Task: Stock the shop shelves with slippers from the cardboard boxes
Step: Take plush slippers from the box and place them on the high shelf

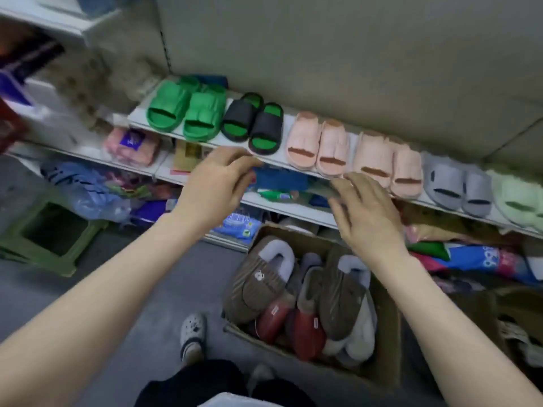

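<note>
A white shelf (217, 139) carries a row of slipper pairs: green (185, 108), black with green insoles (252, 124), two peach pairs (318, 145), grey (458, 186) and pale green (517, 198). On the floor below, a cardboard box (385, 333) holds brown fuzzy slippers (258, 283) with grey lining and red soles. My left hand (217, 180) hovers in front of the shelf edge under the black pair, fingers loosely bent, holding nothing. My right hand (367, 212) hangs over the box in front of the lower shelf, fingers spread and empty.
A green plastic stool (50, 233) stands on the floor at left. The lower shelves hold packaged goods (129, 145) and bags (88, 189). Another box (517, 324) sits at right. My foot in a grey clog (192, 336) is beside the slipper box.
</note>
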The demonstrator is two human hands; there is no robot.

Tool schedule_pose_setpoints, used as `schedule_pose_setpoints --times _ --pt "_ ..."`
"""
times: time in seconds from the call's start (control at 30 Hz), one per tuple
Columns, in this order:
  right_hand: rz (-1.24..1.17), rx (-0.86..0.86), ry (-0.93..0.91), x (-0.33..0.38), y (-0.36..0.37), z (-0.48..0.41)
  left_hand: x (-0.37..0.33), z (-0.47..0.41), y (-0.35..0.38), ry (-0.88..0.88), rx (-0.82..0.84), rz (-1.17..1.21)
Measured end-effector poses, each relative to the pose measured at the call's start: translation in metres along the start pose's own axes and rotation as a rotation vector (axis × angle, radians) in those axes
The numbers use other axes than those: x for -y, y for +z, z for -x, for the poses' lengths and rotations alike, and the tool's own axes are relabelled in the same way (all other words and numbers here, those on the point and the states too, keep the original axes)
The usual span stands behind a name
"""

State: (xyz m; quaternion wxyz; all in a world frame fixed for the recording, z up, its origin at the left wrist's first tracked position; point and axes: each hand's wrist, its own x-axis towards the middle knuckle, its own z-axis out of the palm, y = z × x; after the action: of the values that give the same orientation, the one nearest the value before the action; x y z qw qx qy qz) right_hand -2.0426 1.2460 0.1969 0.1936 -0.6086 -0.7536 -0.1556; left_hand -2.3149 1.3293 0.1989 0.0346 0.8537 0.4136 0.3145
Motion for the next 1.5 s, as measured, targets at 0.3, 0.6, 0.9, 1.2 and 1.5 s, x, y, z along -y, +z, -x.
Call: schedule_pose_setpoints --times 0.3,0.6,0.9,1.2,1.5 --pt "-0.27 0.492 0.612 -0.042 0.104 0.205 -0.036 0.144 0.134 -0.25 0.492 0.099" --pt "-0.365 0.874 0.759 -0.094 0.183 0.214 -0.027 0.144 0.214 -0.156 0.757 -0.102" --pt "-0.363 0.509 0.614 -0.078 0.168 0.194 -0.019 0.136 0.245 -0.153 0.973 -0.351" --pt "-0.316 0.553 0.674 -0.041 0.19 0.206 -0.006 0.123 0.222 -0.144 0.776 -0.132" --pt "-0.884 0.634 1.386 -0.036 0.194 0.259 -0.058 0.156 0.282 -0.89 0.727 0.337"
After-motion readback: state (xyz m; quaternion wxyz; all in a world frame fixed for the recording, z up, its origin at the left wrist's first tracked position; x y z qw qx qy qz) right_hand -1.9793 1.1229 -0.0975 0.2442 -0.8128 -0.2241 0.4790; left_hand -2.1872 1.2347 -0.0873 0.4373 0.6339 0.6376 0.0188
